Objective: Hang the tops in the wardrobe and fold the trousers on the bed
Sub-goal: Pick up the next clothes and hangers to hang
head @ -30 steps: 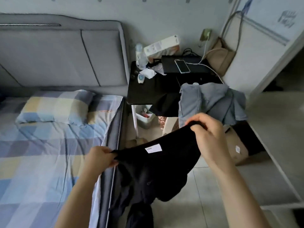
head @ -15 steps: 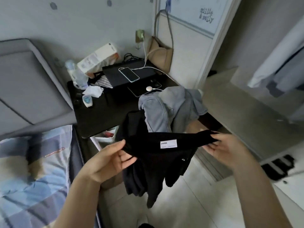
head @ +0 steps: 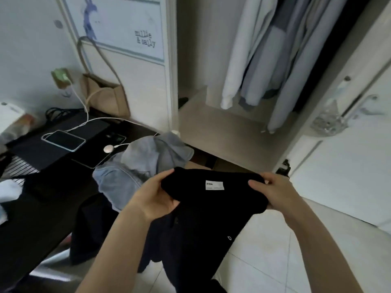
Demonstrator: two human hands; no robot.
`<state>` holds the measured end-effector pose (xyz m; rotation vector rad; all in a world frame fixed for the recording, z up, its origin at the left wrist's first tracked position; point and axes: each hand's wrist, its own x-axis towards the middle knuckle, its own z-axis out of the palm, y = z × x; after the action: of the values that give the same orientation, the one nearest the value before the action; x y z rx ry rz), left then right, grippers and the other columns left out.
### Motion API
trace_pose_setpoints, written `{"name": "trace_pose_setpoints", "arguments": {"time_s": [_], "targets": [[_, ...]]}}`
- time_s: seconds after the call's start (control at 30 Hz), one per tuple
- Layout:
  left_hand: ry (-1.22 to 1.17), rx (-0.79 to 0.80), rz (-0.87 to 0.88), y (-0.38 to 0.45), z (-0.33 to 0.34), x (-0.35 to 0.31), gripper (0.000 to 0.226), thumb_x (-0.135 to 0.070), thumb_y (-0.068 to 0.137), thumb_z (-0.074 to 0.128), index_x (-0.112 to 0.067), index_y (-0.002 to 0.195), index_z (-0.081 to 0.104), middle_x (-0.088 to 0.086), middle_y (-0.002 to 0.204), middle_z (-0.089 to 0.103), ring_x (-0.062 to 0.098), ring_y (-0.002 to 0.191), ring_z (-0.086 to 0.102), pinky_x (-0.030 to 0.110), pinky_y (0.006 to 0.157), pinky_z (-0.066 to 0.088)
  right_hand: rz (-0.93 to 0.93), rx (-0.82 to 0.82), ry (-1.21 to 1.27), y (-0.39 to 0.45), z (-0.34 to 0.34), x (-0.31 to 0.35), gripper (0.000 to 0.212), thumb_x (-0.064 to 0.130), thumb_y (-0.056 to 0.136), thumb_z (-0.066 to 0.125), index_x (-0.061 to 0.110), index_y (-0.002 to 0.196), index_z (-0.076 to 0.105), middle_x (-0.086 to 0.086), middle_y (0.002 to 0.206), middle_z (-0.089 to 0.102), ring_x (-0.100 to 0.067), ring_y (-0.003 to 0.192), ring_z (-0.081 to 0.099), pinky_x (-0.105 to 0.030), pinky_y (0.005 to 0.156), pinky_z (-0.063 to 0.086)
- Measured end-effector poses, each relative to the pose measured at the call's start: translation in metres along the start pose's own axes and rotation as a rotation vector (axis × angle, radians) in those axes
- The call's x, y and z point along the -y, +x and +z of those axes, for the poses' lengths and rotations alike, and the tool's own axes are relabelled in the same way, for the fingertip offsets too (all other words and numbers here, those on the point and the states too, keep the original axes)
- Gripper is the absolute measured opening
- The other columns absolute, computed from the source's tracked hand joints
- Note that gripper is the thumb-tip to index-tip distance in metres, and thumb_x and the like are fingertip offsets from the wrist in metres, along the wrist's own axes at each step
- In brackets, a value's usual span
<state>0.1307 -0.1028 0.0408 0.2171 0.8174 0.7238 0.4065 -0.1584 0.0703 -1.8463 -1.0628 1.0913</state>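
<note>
Black top held up in front of the chest by both hands, stretched between them at the neckline. Inner side faces the camera: white sewn-in label near the collar, text too small to read beyond "FPA". Fabric matte, no pattern; a small ring-like mark low on its right side. Body of the garment hangs limp below the hands, down past the frame's bottom edge, above the tile floor.

Left hand grips the collar's left end, thumb on top, fingers curled under the cloth. Right hand pinches the right end, thumb on the near face, fingers behind.

Wardrobe open straight ahead, past the top. Pale garments hang inside at centre and right; bare room on the left side of the compartment and on its low floor board. White door stands open at right, its edge near the right hand. White frame post bounds the opening at left.

Dark table at left, its corner just beside the left forearm. Grey-blue clothes heaped on it, spilling over the edge, just behind the left hand. Phone and cable further back. Tan bag against the wall.
</note>
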Motion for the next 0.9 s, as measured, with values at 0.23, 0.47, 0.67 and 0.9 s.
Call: {"name": "trace_pose_setpoints", "arguments": {"time_s": [0.23,0.47,0.67,0.9], "targets": [[0.106,0.033,0.03,0.048,0.076,-0.067,0.017,-0.02,0.074,0.074,-0.009,0.086,0.076,0.002,0.084,0.073,0.015,0.068,0.071,0.025,0.052,0.056,0.142,-0.118,0.833,0.056,-0.039,0.008,0.01,0.011,0.095,0.051,0.01,0.09,0.06,-0.005,0.069,0.071,-0.019,0.063,0.07,-0.033,0.059,0.057],[0.344,0.021,0.285,0.093,0.172,-0.156,0.022,-0.026,0.075,0.071,-0.014,0.091,0.064,0.0,0.074,0.063,0.012,0.06,0.061,0.022,0.05,0.049,0.051,0.101,1.071,0.146,-0.074,0.08,0.014,0.012,0.093,0.052,0.009,0.091,0.066,-0.009,0.074,0.072,-0.021,0.063,0.071,-0.03,0.053,0.057],[0.554,-0.033,0.605,0.112,0.239,-0.219,0.009,-0.02,0.089,0.062,-0.011,0.091,0.063,0.003,0.07,0.065,0.012,0.055,0.064,0.018,0.046,0.049,-0.22,0.143,0.738,0.206,-0.097,0.149,0.014,0.013,0.09,0.061,0.015,0.078,0.068,-0.012,0.074,0.066,-0.026,0.063,0.068,-0.032,0.054,0.055],[0.664,-0.058,0.909,0.112,0.318,-0.294,0.01,-0.02,0.091,0.065,-0.016,0.083,0.062,0.003,0.073,0.064,0.014,0.063,0.064,0.019,0.052,0.052,-0.474,0.126,0.535,0.235,-0.102,0.253,0.018,0.01,0.091,0.06,0.017,0.076,0.068,-0.007,0.073,0.069,-0.023,0.06,0.069,-0.03,0.049,0.054]]}}
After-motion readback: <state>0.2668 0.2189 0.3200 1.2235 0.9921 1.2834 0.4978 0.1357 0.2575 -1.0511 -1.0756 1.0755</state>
